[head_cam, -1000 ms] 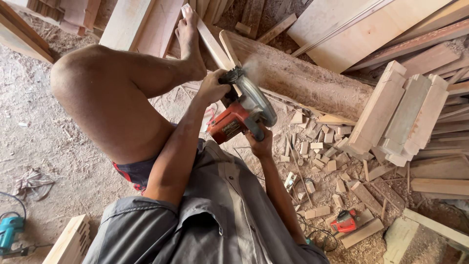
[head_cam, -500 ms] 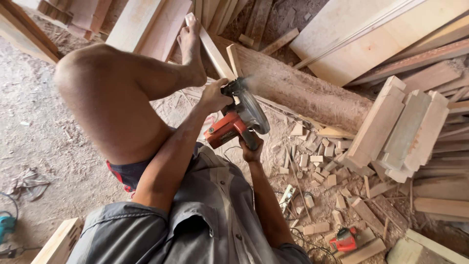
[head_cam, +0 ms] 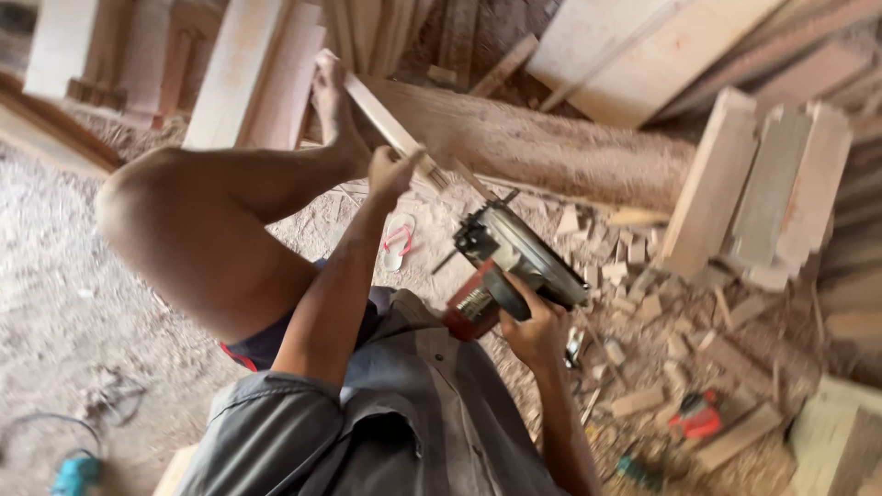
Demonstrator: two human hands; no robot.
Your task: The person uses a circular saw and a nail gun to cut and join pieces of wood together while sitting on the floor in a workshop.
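Observation:
My right hand (head_cam: 537, 331) grips a red and black circular saw (head_cam: 510, 271), held up and away from the wood, to the right of my body. My left hand (head_cam: 390, 173) holds a narrow wooden strip (head_cam: 390, 124) near its cut end. The strip leans over a big rough log (head_cam: 551, 147), and my bare left foot (head_cam: 333, 106) presses on the strip's far part. My bent left knee rises at the left.
Planks (head_cam: 248, 73) lie stacked at the top left, wider boards (head_cam: 634, 50) at the top right, cut blocks (head_cam: 772, 184) at the right. Offcuts litter the sawdust floor, with a sandal (head_cam: 398, 241), a red tool (head_cam: 698, 415) and a blue tool (head_cam: 73, 475).
The saw has come off the strip and moved right and down in my right hand. My left hand has left the saw and now grips the strip.

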